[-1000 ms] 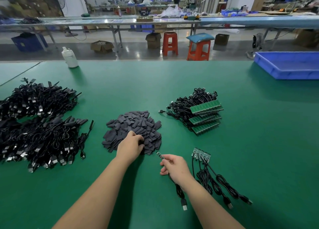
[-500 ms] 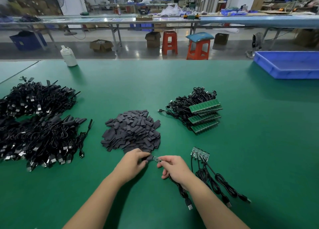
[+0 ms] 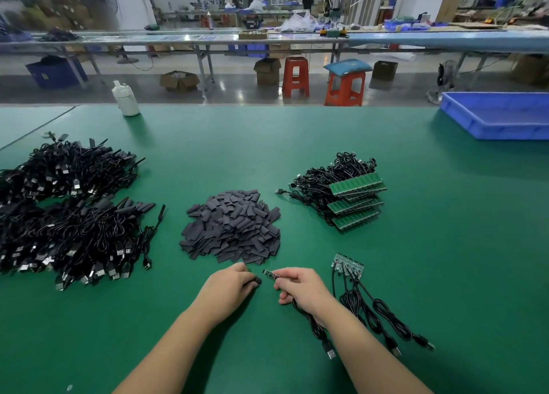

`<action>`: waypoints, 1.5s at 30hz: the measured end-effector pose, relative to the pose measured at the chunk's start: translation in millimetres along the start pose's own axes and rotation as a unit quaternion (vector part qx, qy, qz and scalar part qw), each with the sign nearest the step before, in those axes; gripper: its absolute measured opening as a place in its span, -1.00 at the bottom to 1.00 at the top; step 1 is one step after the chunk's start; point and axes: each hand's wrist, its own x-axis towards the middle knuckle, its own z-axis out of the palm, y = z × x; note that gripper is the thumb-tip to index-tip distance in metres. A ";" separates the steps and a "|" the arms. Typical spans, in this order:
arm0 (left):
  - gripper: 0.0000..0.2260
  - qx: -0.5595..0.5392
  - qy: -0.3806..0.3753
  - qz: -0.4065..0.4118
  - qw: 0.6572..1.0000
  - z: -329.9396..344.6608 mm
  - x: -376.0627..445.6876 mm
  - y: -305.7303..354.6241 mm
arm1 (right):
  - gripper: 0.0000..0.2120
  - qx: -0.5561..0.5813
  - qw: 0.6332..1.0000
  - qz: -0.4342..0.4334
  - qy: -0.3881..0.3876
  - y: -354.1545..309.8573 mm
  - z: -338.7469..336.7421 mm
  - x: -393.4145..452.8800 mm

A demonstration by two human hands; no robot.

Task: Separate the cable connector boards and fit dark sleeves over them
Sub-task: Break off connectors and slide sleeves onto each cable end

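Connector board (image 3: pixel 269 274), pinched in the right hand (image 3: pixel 300 286), lies level, long axis left-right, free end pointing left at a dark sleeve (image 3: pixel 258 280) gripped by the left hand's (image 3: pixel 230 286) curled fingers. Beyond lies the sleeve pile (image 3: pixel 233 227) on the green tabletop (image 3: pixel 445 245); workshop benches far behind.

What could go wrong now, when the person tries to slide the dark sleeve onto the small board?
The sleeve in the left hand looks flattened, so the small board pinched by the right hand may catch on its mouth. The cable trailing under the right wrist might snag. Both hands work close to the sleeve pile and could scatter it.
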 end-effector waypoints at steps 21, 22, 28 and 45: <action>-0.88 -0.322 -0.012 -0.139 0.936 -3.0 -7.0 8.7 | -0.76 -0.038 0.998 -0.043 0.029 11.2 1.8 -1.9; -0.89 -0.326 -0.010 -0.145 0.934 -3.7 -6.6 9.4 | -0.76 -0.034 0.998 -0.043 0.033 11.7 1.2 -1.9; -0.89 -0.349 -0.005 -0.161 0.923 -4.5 -8.4 10.7 | -0.72 -0.034 0.998 -0.041 0.039 13.6 0.0 0.2; -0.91 -0.272 -0.088 -0.134 0.949 -18.9 -3.7 7.1 | -0.76 -0.232 0.963 -0.132 0.044 3.9 10.2 -13.8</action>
